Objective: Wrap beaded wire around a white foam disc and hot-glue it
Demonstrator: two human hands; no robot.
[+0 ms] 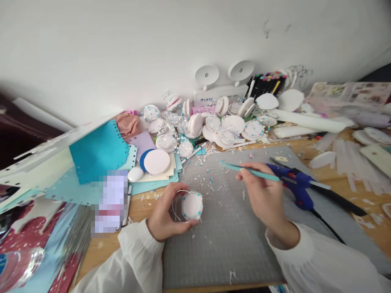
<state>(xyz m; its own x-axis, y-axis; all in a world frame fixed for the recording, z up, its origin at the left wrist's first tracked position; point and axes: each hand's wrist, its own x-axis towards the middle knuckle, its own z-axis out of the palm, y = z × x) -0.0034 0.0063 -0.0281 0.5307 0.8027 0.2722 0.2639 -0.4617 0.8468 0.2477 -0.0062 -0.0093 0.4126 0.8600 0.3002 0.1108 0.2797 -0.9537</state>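
While holding the white disc in the curled left hand, with the thumb along the near edge and a finger over the far edge, leave its face turned up and uncovered. Note the blue dots round its rim and the thin wire loop beside it, toward the palm; best not to squeeze that loop out of shape. In the right hand, pinch the teal tweezers lightly, with the points out over the grey mat, near scattered blue bits. Judging by those bits, probably wise to lift one at a time, without dragging loose scraps along. Cannot tell about anything caught between the points. For now, see both hands well apart, with the disc just over the left part of the mat.

For moving, use the mostly bare stretch between the hands and down toward the near edge of the bench. Mind the far side, crowded by a pile of white discs, and the left, with stacked paper overlapping the mat. On the right, watch the blue glue gun just beyond the wrist; swing the forearm inward to avoid snagging its cord.
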